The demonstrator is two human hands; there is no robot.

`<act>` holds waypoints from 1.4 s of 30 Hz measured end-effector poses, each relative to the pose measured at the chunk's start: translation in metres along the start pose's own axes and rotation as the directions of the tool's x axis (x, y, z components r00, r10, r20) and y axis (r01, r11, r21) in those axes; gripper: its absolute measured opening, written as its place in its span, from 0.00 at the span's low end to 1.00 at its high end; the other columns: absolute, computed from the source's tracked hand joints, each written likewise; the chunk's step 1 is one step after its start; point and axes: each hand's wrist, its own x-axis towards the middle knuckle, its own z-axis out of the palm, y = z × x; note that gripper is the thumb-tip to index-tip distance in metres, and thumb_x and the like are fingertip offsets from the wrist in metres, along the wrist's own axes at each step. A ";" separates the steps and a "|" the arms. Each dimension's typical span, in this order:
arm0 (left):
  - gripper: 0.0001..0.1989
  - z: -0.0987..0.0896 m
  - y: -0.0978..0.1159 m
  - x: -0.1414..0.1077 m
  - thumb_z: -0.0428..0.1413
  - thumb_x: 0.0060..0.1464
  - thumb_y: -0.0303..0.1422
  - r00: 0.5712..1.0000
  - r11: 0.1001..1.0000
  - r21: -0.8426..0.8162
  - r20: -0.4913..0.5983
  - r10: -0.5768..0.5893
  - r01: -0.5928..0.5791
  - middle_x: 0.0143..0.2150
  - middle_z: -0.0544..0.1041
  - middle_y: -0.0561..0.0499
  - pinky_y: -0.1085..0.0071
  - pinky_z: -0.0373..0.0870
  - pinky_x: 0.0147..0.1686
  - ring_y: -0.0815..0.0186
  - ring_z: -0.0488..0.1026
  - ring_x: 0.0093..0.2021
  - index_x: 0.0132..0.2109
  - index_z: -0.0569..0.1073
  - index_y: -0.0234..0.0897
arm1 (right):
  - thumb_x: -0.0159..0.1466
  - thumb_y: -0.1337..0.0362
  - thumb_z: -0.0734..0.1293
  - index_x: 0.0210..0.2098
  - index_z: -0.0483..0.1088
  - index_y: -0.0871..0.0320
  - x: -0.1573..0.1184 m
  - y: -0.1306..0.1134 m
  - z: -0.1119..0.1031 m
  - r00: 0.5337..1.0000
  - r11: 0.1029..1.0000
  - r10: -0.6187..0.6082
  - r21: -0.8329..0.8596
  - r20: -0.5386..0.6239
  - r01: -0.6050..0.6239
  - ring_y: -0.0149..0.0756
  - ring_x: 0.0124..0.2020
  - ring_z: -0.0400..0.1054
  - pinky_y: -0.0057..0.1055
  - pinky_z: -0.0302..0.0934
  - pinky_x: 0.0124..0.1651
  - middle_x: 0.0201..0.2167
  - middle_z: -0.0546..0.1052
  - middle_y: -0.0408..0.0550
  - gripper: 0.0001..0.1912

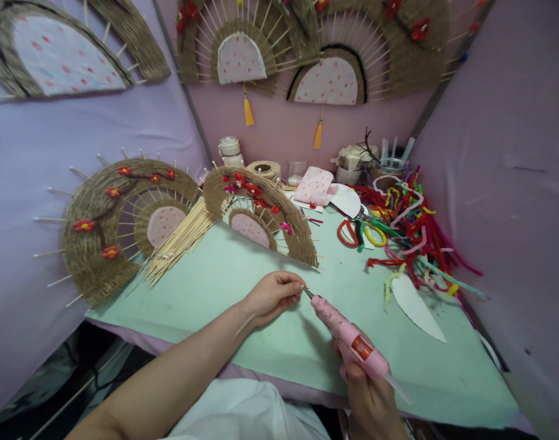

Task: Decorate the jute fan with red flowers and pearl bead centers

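Note:
My left hand (275,297) is held over the middle of the pale green table (279,360), its fingertips pinched together around something too small to make out. The metal nozzle of a pink glue gun (347,336) meets those fingertips. My right hand (371,391) is wrapped round the handle of the gun, near the table's front edge. A clear glue stick sticks out of the gun's back end. Just beyond my hands lies a twine-wrapped fan (261,211) with red and magenta flowers.
A larger fan (96,226) leans at the left beside a bundle of thin sticks (182,244). Scissors (361,233) and tangled pipe cleaners (416,226) lie at the right, near a white leaf-shaped piece (416,308). Jars and a twine roll (264,170) stand behind.

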 end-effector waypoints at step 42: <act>0.16 0.003 0.001 -0.001 0.71 0.33 0.35 1.000 1.000 0.008 -0.023 -0.008 0.008 0.24 0.70 0.52 0.75 0.60 0.28 0.74 0.64 0.25 0.28 0.77 0.30 | 0.69 0.47 0.52 0.36 0.71 0.55 -0.001 0.004 -0.002 0.990 0.997 0.054 0.055 0.130 -0.062 0.42 0.32 0.67 0.36 0.61 0.34 0.28 0.71 0.50 0.24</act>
